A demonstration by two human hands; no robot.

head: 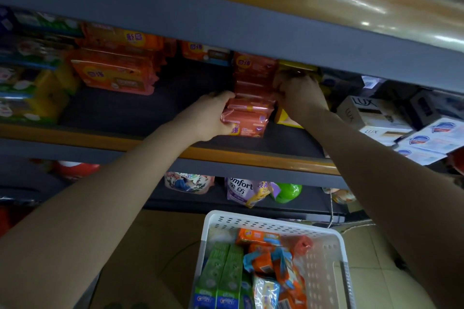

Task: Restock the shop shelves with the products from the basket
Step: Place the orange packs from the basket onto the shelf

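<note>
Both hands are squaring a stack of glossy salmon-pink soap packets (251, 98) on the dark middle shelf (140, 108); to do this well, press the sides evenly and slide the pile back so its front edge clears the orange shelf lip, keeping it upright beside the yellow pack (296, 68); the left hand (213, 115) is curled around the lower packets' left end, gripping them; the right hand (296, 95) closes on the stack's right side; more stock waits in the white perforated plastic basket (326, 246) below.
</note>
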